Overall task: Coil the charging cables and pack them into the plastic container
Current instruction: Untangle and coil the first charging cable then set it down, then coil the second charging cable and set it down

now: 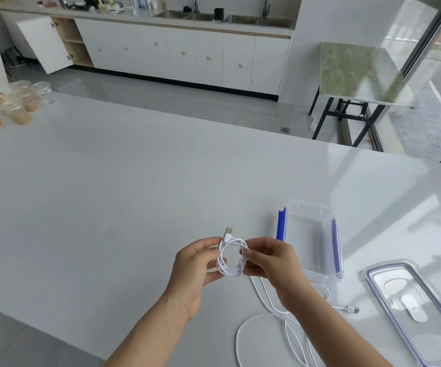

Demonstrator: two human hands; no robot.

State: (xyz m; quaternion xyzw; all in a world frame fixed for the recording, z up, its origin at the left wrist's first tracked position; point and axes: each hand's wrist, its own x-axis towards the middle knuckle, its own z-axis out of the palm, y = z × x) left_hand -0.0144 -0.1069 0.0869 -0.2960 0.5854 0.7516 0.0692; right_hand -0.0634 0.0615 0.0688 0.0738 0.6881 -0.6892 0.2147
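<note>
A white charging cable (230, 270) is wound into a small coil, held above the white table between both hands. My left hand (193, 271) pinches the coil's left side, with the USB plug sticking up above the fingers. My right hand (272, 263) grips the coil's right side. More loose white cable (263, 317) trails in loops on the table under my right forearm, its small connector (353, 309) lying to the right. The clear plastic container (310, 241) with blue clips stands open and empty just right of my hands.
The container's clear lid (412, 311) lies flat at the right front. Several plastic drink cups (10, 105) stand at the table's far left corner. Beyond the table's far edge are the floor, white cabinets and a green-topped side table (357, 72).
</note>
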